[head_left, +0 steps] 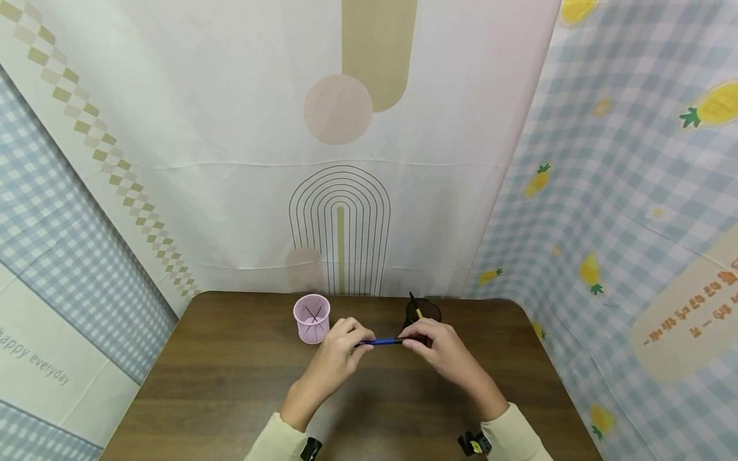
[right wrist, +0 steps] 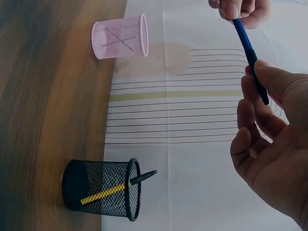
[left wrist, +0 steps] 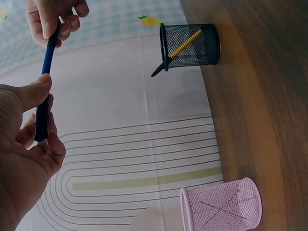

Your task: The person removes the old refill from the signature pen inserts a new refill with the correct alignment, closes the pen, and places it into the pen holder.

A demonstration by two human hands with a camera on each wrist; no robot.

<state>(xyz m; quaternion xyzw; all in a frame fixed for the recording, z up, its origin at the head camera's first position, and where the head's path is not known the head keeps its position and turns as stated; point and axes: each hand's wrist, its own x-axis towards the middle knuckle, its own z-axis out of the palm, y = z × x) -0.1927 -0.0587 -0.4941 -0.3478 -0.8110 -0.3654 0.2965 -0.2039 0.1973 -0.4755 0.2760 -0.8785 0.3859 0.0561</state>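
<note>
Between my two hands a blue pen (head_left: 385, 342) with dark ends is held level above the table. My left hand (head_left: 341, 351) pinches one end between thumb and fingers. At the other end, the thumb and fingertips of my right hand (head_left: 439, 349) pinch the dark grip, with its tip poking past them in the right wrist view. Behind my right hand stands a black mesh pen holder (right wrist: 101, 187), with a yellow pen (right wrist: 103, 193) leaning inside, its black end over the rim. A pink mesh pen holder (head_left: 313, 320) stands just beyond my left hand.
Both holders stand near the back edge of the brown wooden table (head_left: 230, 384). Behind it hangs a white patterned cloth (head_left: 242, 211); a blue checked cloth (head_left: 576, 211) with pineapples hangs at the right, and another checked cloth (head_left: 63, 256) at the left.
</note>
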